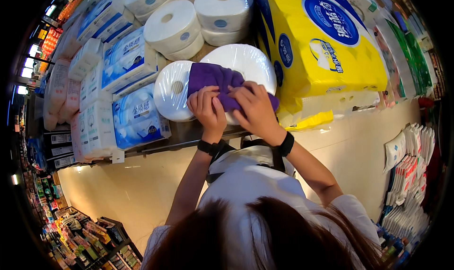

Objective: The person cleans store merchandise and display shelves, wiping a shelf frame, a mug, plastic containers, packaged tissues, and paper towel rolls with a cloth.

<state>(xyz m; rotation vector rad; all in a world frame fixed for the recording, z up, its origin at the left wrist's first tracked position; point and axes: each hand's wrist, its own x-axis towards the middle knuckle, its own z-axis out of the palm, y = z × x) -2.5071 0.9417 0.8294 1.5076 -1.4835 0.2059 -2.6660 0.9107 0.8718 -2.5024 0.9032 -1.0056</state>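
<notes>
A purple cloth (212,77) lies bunched across two plastic-wrapped toilet paper rolls at the front of the display. My left hand (208,108) grips the cloth's near left part, fingers curled and thumb against it. To its right, my right hand (256,108) holds the cloth with bent fingers, its fingertips pressed into the folds. The left wrapped roll (170,92) shows its core hole. Behind the cloth, the larger wrapped roll (237,55) is partly covered. Both wrists wear black bands.
Stacked wrapped rolls (173,25) stand farther back. Blue-and-white tissue packs (140,114) sit to the left. A large yellow tissue bundle (340,64) stands close on the right. The display's dark front edge (177,142) runs before my body. Bagged goods (408,170) are at far right.
</notes>
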